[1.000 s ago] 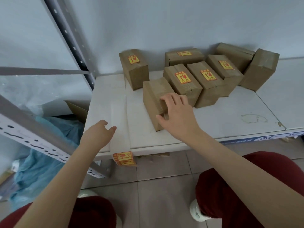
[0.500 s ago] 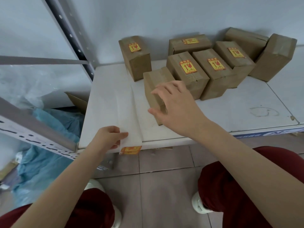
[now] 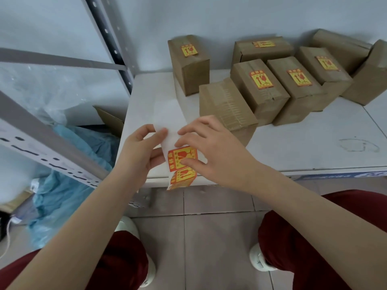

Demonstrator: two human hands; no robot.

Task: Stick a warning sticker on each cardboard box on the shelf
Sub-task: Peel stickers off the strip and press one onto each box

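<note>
Leaving the unlabelled near box [image 3: 224,103] on the shelf [image 3: 293,143], the right hand [image 3: 222,151] has crossed to the backing strip [image 3: 169,114] pinched by the left hand [image 3: 138,158] at the near-left edge and rests, spread open, on the top sticker [image 3: 180,155], so peeling looks next.

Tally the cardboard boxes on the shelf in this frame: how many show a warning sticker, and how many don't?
stickered boxes: 5
boxes with no sticker showing: 3
Total: 8 boxes
</note>
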